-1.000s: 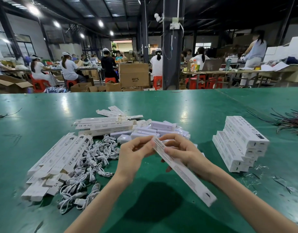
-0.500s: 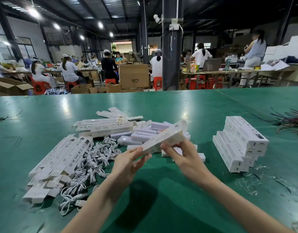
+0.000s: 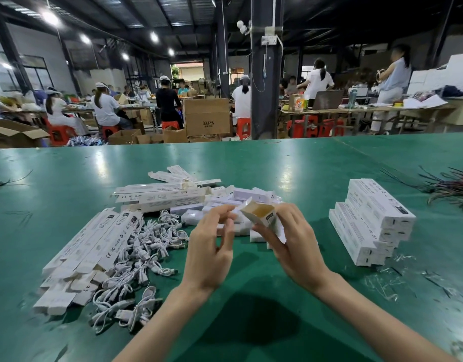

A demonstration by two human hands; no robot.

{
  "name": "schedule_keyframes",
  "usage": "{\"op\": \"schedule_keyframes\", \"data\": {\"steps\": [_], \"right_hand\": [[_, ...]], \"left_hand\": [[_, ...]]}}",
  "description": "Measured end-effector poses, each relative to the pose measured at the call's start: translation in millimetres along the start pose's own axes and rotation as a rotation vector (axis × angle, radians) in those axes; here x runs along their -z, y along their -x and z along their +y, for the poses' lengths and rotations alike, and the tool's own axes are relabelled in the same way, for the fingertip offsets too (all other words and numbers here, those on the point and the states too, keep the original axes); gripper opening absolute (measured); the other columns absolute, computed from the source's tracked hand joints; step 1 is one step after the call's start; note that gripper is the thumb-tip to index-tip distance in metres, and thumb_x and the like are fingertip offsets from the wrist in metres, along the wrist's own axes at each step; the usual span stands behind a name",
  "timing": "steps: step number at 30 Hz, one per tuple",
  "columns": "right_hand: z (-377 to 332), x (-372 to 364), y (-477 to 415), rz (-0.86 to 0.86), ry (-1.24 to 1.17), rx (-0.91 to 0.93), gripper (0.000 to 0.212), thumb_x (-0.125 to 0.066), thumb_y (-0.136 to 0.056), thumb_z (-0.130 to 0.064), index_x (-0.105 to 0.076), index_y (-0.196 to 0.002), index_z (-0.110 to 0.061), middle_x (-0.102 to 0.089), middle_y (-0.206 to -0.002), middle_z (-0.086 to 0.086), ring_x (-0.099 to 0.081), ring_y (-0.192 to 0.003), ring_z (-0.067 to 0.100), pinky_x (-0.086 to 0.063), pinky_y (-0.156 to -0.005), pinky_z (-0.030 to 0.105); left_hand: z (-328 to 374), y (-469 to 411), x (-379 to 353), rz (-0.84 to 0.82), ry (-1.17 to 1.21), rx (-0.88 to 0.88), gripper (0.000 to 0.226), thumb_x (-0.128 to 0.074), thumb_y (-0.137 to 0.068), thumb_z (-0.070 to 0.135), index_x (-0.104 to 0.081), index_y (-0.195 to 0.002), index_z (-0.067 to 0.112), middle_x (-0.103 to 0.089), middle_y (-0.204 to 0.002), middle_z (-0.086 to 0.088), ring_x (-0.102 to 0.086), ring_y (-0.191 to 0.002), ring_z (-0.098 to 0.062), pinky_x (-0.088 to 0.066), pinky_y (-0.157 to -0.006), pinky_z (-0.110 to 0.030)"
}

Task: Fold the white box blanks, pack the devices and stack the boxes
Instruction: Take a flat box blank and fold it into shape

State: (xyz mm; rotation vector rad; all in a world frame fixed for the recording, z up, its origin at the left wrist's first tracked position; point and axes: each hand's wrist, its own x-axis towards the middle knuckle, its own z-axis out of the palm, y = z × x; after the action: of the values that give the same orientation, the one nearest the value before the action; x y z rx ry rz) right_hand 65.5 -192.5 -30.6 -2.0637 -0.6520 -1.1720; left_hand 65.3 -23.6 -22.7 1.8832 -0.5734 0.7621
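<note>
Head view: right hand grips the white box, mouth open; left hand, fingers loose, hovers empty beside that mouth. Side tabs should fold first, tube kept square.

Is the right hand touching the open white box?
Touching. The head view shows the right hand gripping the box: it wraps round the box's lower part, with the open end pointing up.
</note>
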Motion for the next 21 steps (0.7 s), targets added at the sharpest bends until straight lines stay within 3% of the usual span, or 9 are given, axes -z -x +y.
{"op": "schedule_keyframes", "data": {"steps": [2, 5, 10, 14, 17, 21], "right_hand": [[1, 1, -1, 0.047, 0.037, 0.006, 0.02, -0.066, -0.088, -0.023, -0.058, -0.092, -0.005, -0.058, -0.084, 0.002, -0.048, -0.077, 0.019, -0.041, -0.068, 0.028], [1, 2, -3, 0.075, 0.045, -0.016, 0.024, -0.066, -0.086, -0.023, -0.059, -0.086, 0.0, -0.057, -0.079, 0.003, -0.044, -0.072, 0.018, -0.04, -0.062, 0.03], [2, 2, -1, 0.045, 0.084, 0.008, 0.029, -0.065, -0.086, -0.025, -0.06, -0.086, 0.004, -0.058, -0.077, 0.008, -0.047, -0.07, 0.023, -0.041, -0.06, 0.037], [4, 1, 2, -0.013, 0.074, 0.035, 0.02, -0.068, -0.087, -0.018, -0.055, -0.098, -0.007, -0.059, -0.087, 0.007, -0.054, -0.076, 0.028, -0.045, -0.068, 0.038], [7, -1, 5, -0.048, 0.072, 0.005, 0.023, -0.067, -0.088, -0.015, -0.06, -0.106, -0.003, -0.06, -0.097, 0.006, -0.058, -0.085, 0.027, -0.048, -0.072, 0.036], [8, -2, 6, -0.059, 0.099, -0.012, 0.026, -0.063, -0.089, -0.02, -0.061, -0.106, -0.001, -0.06, -0.099, 0.005, -0.059, -0.085, 0.025, -0.048, -0.07, 0.033]], "left_hand": [[-11, -6, 8, 0.039, -0.214, 0.031, 0.02, -0.049, -0.094, 0.005, -0.065, -0.107, 0.009, -0.069, -0.096, 0.0, -0.063, -0.089, -0.016, -0.046, -0.075, -0.021], [-37, -15, 29, -0.002, -0.483, 0.225, 0.022, -0.048, -0.093, 0.004, -0.065, -0.105, 0.01, -0.066, -0.099, -0.004, -0.056, -0.088, -0.017, -0.038, -0.071, -0.023], [-66, -18, 45, -0.244, -0.947, 0.536, 0.026, -0.045, -0.092, 0.013, -0.057, -0.115, 0.01, -0.055, -0.122, -0.011, -0.046, -0.116, -0.028, -0.042, -0.091, -0.037], [-74, -14, 45, -0.328, -1.06, 0.52, 0.024, -0.045, -0.093, 0.01, -0.059, -0.112, 0.013, -0.056, -0.12, -0.009, -0.049, -0.114, -0.026, -0.043, -0.091, -0.036], [-77, -14, 44, -0.299, -1.101, 0.502, 0.025, -0.046, -0.095, 0.014, -0.058, -0.116, 0.02, -0.056, -0.123, -0.006, -0.047, -0.116, -0.025, -0.04, -0.094, -0.04], [-79, -15, 34, -0.256, -1.042, 0.25, 0.037, -0.041, -0.1, 0.031, -0.043, -0.136, 0.03, -0.049, -0.135, 0.004, -0.041, -0.124, -0.018, -0.03, -0.099, -0.045]]}}
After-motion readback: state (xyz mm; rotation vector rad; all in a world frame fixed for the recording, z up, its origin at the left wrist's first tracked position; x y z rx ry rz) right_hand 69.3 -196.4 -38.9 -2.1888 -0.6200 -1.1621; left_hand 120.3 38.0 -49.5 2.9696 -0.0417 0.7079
